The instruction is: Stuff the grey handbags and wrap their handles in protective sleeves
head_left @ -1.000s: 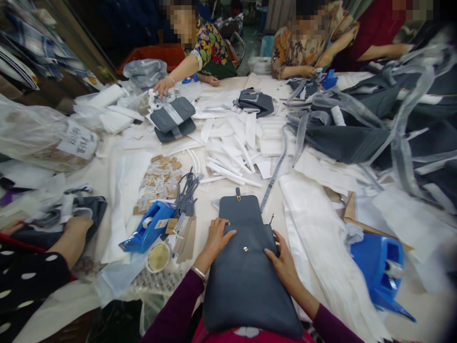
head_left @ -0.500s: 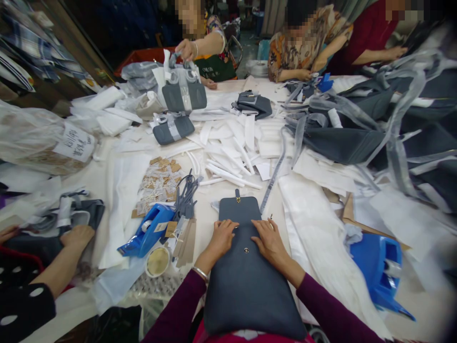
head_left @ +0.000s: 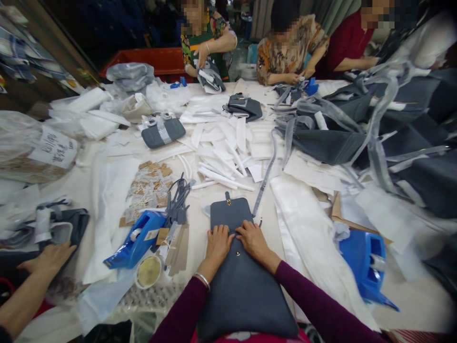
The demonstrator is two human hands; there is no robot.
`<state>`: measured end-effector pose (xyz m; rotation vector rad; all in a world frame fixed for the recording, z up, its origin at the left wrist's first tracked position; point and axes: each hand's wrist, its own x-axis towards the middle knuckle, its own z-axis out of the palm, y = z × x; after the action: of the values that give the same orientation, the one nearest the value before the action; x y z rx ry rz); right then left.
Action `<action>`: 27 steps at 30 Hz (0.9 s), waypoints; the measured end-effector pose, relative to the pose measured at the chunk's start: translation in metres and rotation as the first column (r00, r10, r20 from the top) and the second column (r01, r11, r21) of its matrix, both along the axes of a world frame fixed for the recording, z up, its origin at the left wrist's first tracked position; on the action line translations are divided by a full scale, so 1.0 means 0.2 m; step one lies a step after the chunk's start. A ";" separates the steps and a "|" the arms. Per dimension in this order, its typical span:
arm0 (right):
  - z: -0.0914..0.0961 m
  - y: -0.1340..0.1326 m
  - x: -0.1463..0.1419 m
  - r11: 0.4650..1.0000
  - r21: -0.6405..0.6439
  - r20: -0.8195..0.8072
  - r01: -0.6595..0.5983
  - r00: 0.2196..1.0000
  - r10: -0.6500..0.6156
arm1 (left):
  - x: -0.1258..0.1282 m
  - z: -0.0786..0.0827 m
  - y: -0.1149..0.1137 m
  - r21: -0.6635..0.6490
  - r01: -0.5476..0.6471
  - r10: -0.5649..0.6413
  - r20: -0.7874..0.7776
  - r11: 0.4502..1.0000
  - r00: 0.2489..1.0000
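A dark grey bag (head_left: 246,295) lies flat in front of me, its lower end over the table edge at my lap. Its flap (head_left: 230,214) points away from me, with a small strap and gold clasp (head_left: 229,202) at the far end. My left hand (head_left: 218,243) rests on the bag's left side, fingers stretched forward at the flap's base. From the right, my right hand (head_left: 254,240) lies on the bag, fingers spread and tips close to the left hand. A round metal stud (head_left: 237,253) shows on the bag between my wrists.
Blue tape dispensers (head_left: 137,238) (head_left: 364,267) stand left and right. Near the left one are tags (head_left: 150,186), grey straps (head_left: 178,195) and a round tub (head_left: 148,271). White padding strips (head_left: 221,147) fill the middle. Co-workers sit opposite; a co-worker's hand (head_left: 53,257) is at left.
My hands have come closer together over the flap's base. Across the table, a co-worker has drawn a wrapped grey bag back towards their body. The whole view has shifted slightly.
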<state>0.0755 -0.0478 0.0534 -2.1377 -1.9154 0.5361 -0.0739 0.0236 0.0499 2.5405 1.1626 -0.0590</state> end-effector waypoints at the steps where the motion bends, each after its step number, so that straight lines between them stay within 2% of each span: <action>1: -0.01 0.01 0.00 1.000 -0.005 -0.002 -0.001 1.000 0.000 | 0.00 0.00 0.00 0.009 -0.001 0.001 -0.007 1.000 1.000; 5: -0.03 0.01 0.01 1.000 -0.019 -0.016 -0.006 1.000 0.006 | 0.01 0.00 -0.07 0.026 0.049 -0.049 0.018 0.998 0.999; 11: -0.09 0.01 0.02 1.000 -0.016 -0.082 0.000 0.997 -0.001 | -0.03 0.02 -0.21 -0.095 0.117 -0.109 0.087 0.989 0.990; 18: -0.12 0.03 0.12 0.997 0.066 -0.144 -0.033 0.989 0.042 | -0.06 0.06 -0.21 -0.091 0.093 -0.085 0.094 0.991 0.992; 22: -0.11 -0.03 0.23 0.988 0.127 -0.143 0.089 0.987 -0.070 | -0.06 0.07 -0.21 -0.092 0.078 -0.070 0.092 0.993 0.993; 25: -0.02 -0.10 0.31 0.951 0.174 -0.234 0.254 0.949 -0.211 | -0.06 0.07 -0.21 -0.096 0.080 -0.069 0.105 0.992 0.992; 27: 0.15 -0.14 0.33 0.909 0.141 -0.385 0.391 0.868 -0.314 | -0.06 0.07 -0.21 -0.096 0.077 -0.066 0.113 0.992 0.991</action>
<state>0.1414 -0.0759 0.0834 -2.0181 -1.2845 0.5618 -0.0868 -0.0187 0.0634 2.4638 1.0019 0.0055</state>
